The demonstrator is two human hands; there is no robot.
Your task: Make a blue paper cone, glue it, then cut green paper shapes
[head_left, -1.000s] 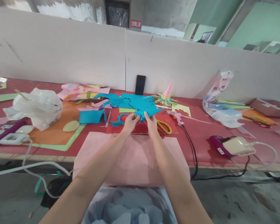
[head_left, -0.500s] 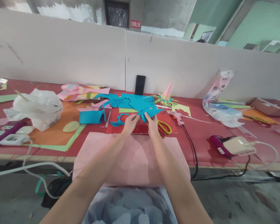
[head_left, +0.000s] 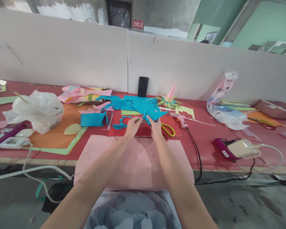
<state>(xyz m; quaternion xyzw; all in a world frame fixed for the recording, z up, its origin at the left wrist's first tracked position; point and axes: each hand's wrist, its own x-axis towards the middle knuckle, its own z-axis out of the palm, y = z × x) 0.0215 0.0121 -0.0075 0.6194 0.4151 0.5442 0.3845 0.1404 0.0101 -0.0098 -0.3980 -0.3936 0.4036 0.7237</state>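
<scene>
A blue paper cone with curled strips at its wide end is held between my hands, its tip pointing right. My left hand pinches the curled strips at the left end. Fingers of my right hand are closed on the cone's near side. Below lies a red sheet, with yellow-handled scissors by my right hand. A blue scalloped paper ring sits left of my left hand. Farther back stands a pink cone with a fringed yellow-green base.
A pink glue gun with a black cord lies to the right. Blue paper scraps and a phone are behind the hands. A crumpled white plastic bag and power strips occupy the left; another charger is at right.
The blue cone has turned slightly in my fingers, so its curled strips now show more between the hands. Both hands stay in nearly the same place.
</scene>
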